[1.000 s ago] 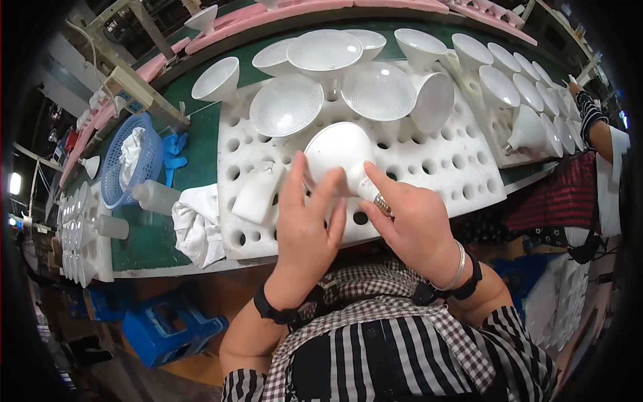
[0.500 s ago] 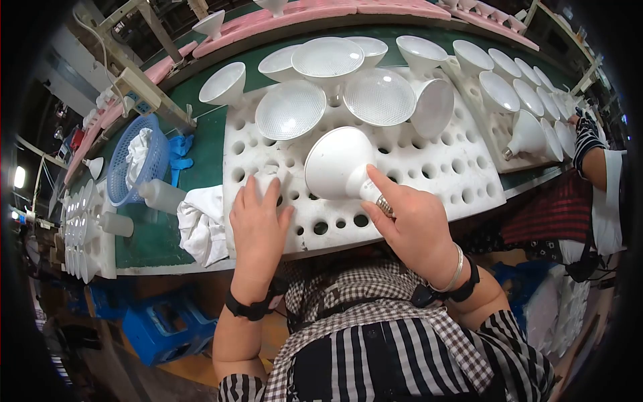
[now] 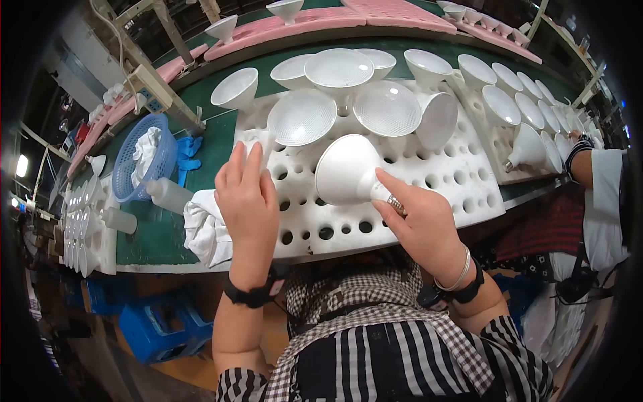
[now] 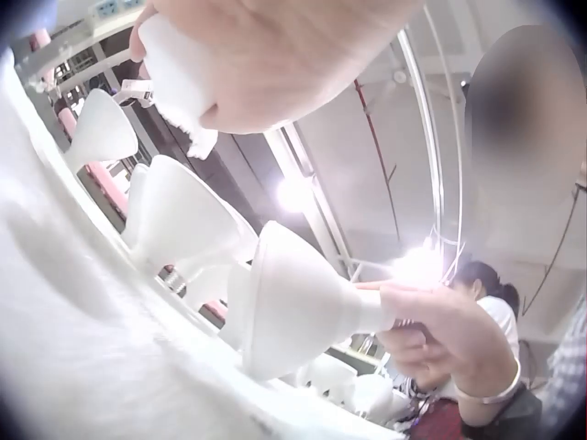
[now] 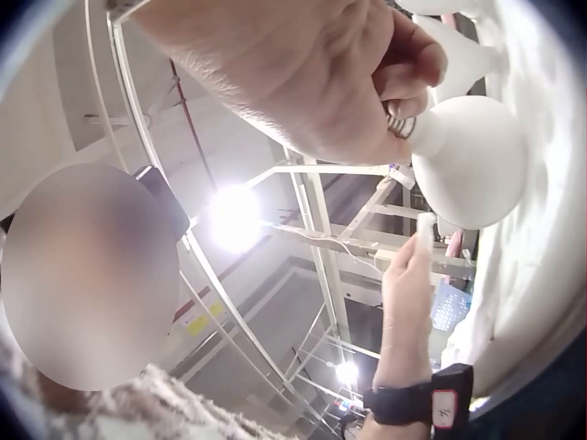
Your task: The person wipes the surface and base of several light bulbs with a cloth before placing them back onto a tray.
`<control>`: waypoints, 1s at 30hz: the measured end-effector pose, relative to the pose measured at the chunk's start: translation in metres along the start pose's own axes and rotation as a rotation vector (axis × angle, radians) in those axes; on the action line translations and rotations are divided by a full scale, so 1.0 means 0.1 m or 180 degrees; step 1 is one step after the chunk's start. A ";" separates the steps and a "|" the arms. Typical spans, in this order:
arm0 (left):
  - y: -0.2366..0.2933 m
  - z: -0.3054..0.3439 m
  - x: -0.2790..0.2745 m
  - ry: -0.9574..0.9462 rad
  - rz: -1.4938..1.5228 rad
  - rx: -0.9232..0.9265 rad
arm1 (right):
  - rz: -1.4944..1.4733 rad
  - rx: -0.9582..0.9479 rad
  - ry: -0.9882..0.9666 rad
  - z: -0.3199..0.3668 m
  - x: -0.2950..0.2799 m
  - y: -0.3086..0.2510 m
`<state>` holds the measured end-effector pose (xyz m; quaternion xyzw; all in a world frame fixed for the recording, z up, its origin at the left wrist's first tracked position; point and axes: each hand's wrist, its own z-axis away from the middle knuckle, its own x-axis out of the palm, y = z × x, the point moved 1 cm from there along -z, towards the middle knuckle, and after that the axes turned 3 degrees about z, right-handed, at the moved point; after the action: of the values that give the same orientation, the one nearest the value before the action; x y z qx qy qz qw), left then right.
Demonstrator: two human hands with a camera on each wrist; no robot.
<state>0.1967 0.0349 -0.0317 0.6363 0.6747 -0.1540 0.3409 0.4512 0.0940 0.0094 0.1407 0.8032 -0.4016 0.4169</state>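
My right hand point(image 3: 429, 218) pinches a white reflector bulb point(image 3: 345, 171) at its neck and metal screw base. The bulb's wide end points left, over the holed white foam board point(image 3: 429, 191). On the board's left side, my left hand point(image 3: 246, 201) holds a soft white pad point(image 4: 174, 73) between fingers and thumb. That pad has a ragged lower edge in the left wrist view, and the fingers hide part of it from the head view. Behind my hands, several bulbs with dimpled faces point(image 3: 301, 117) stand in the board's holes.
Left of the board lie a white cloth point(image 3: 206, 231), a white bottle point(image 3: 167, 194), blue gloves point(image 3: 189, 153) and a blue basket point(image 3: 127, 181). A second board of bulbs point(image 3: 501, 105) stands at the right, with another person's arm point(image 3: 583, 164) beyond it. Pink foam strips point(image 3: 301, 33) run along the back.
My left hand has gone from beside the bulb to the pad on the board, taken hold of it and shifted it away from me. My right hand keeps its hold on the bulb.
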 end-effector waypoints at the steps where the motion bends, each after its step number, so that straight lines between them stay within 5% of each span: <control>1: 0.11 0.02 -0.04 -0.0025 0.0007 -0.0008 | 0.0024 -0.0029 -0.0014 0.00 0.02 -0.01; 3: 0.42 0.07 -0.08 -0.0194 0.0956 0.0809 | 0.0027 -0.0108 -0.0066 -0.02 0.08 -0.03; 6: 0.46 0.11 0.00 -0.0814 0.0688 0.0937 | 0.0198 -0.0226 0.0028 -0.02 0.08 -0.06; 7: 0.33 0.11 0.02 -0.0785 0.0668 0.0929 | 0.0182 -0.0133 -0.0054 -0.03 0.04 -0.06; 9: -0.11 0.11 0.08 -0.0629 0.0433 -0.0109 | 0.0152 -0.0113 -0.0114 -0.05 0.00 -0.04; 12: -0.22 0.31 0.17 -0.0466 0.1253 -0.0246 | -0.0140 -0.0048 0.0169 0.02 0.09 0.02; 15: -0.17 0.49 0.20 -0.0956 0.0616 0.0125 | -0.0497 -0.0068 0.0270 0.04 0.23 0.15; 19: -0.31 0.45 -0.14 0.0000 0.1039 0.0092 | -0.0801 0.0103 0.0084 0.02 0.28 0.23; 22: -0.68 0.56 -0.42 0.0761 0.1225 -0.0986 | -0.0996 0.0296 0.0032 0.02 0.28 0.24; 23: -0.74 0.58 -0.44 0.0883 0.1157 -0.0627 | -0.1126 0.0364 0.0078 0.04 0.31 0.26; 24: -0.96 0.61 -0.63 0.1590 0.1281 -0.1635 | -0.1131 0.0350 0.0069 0.07 0.36 0.33; 27: -1.52 0.73 -0.79 0.1510 0.1549 -0.1944 | -0.1088 0.0209 0.0430 0.21 0.46 0.53; 30: -1.96 0.76 -0.77 0.0763 0.1553 -0.2210 | -0.1756 0.0359 0.0579 0.38 0.54 0.68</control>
<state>0.0250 -0.1004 -0.0801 0.6381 0.5513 0.2418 0.4801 0.4771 0.1028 -0.0815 -0.0245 0.8216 -0.5295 0.2098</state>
